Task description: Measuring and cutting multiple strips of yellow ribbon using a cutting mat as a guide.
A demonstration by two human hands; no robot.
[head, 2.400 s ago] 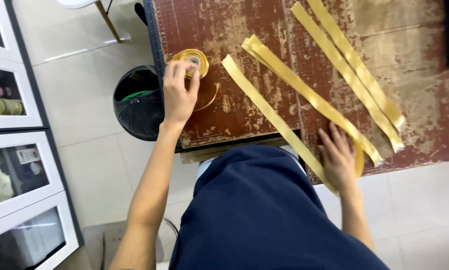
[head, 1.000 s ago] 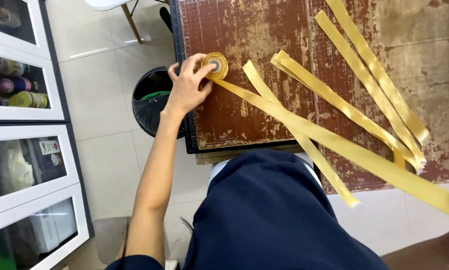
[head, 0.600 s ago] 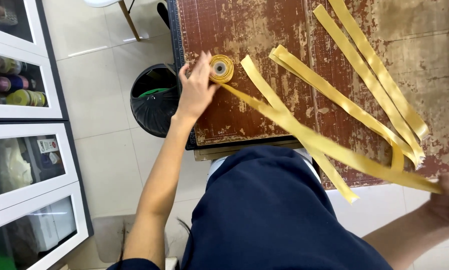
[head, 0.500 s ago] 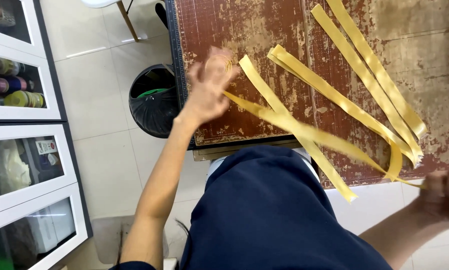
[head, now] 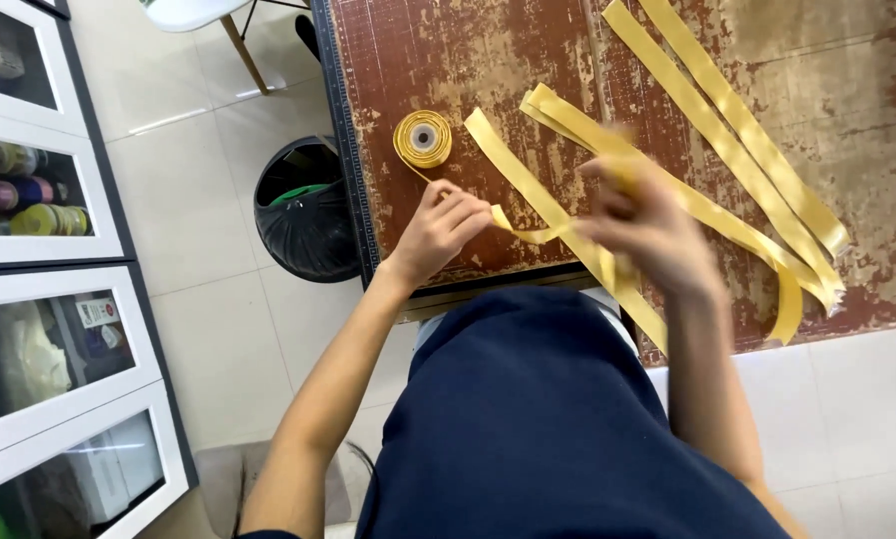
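Presently, the person is standing at the near edge of a worn reddish-brown tabletop [head: 448, 60], working a length of gold ribbon [head: 543, 236] between both hands. The left hand [head: 438, 228] is hovering just over the tabletop's near-left part, its fingers [head: 473, 212] pinching together on the ribbon where it is curling out from under the fingertips. The right hand [head: 647, 235] is blurring with motion a little to the right, above the cut strips; the same ribbon is running up to it, but I cannot tell whether its fingers are clamped on the ribbon or loose around it.

A gold ribbon spool [head: 423, 138] is lying flat on the tabletop just beyond the left hand, apart from it, with a thin tail trailing from it toward that hand. Several cut gold strips [head: 737, 140] are lying diagonally across the tabletop, from the far middle to the near-right edge, some overlapping; one is looping over the near edge at the right.

On the tiled floor beside the tabletop's left side, a black waste bin [head: 306, 225] with a dark liner is standing. White glass-fronted cabinets [head: 48, 250] are lining the left of the view, with coloured rolls showing behind one pane. The person is wearing a dark navy garment [head: 538, 419].
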